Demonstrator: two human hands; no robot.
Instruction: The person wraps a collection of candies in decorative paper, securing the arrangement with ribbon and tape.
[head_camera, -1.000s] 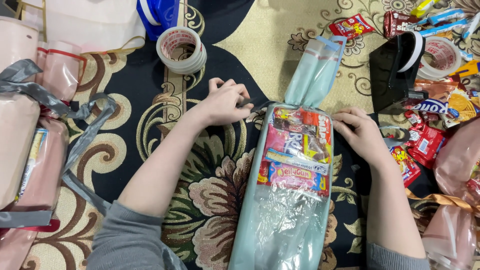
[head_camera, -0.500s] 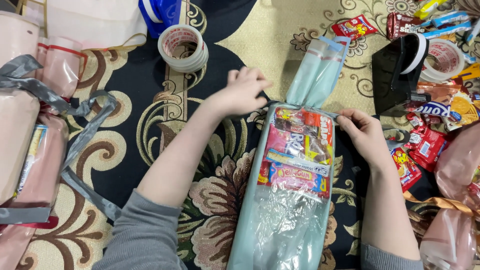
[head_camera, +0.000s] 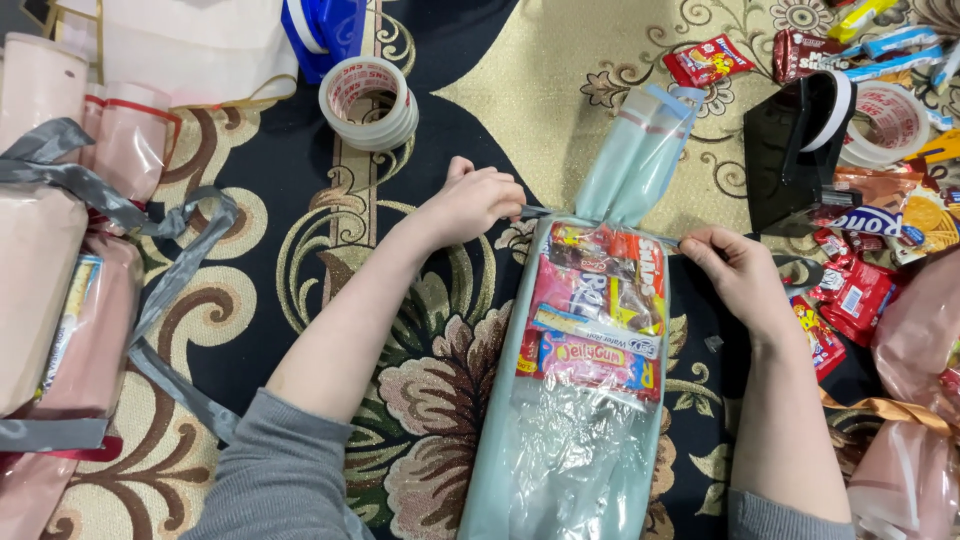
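Lying lengthwise on the patterned carpet (head_camera: 300, 250): a pale green clear-fronted bag (head_camera: 590, 400), long axis running from the near edge up and away, neck end farthest off. Holding snack packets (head_camera: 600, 300) in the upper half of the bag; lower half looking empty and crinkled.

Gathering to a narrow neck just above the packets, with the loose top flap (head_camera: 640, 150) fanning up-right past it.

Flanking that neck: left hand (head_camera: 475, 200) on the bag's left side, fingers curled and pinched onto a thin dark strand, probably a tie or ribbon; right hand (head_camera: 735, 265) on the bag's right side, fingertips pressed together on the strand's other end. Strand crossing the neck at right angles to the bag's long axis. Both hands sitting about equally near the neck, right slightly lower.

Sitting up-left of the bag, well apart: a stack of tape rolls (head_camera: 368, 100). Standing right of the flap: a black tape dispenser (head_camera: 795, 150), near the right hand but not touching. Scattered further right of the bag: loose candy packets (head_camera: 850, 295). Piled far left of the bag: pink wrapped bundles with grey ribbon (head_camera: 60, 260).

Nothing lying between either hand and the neck.
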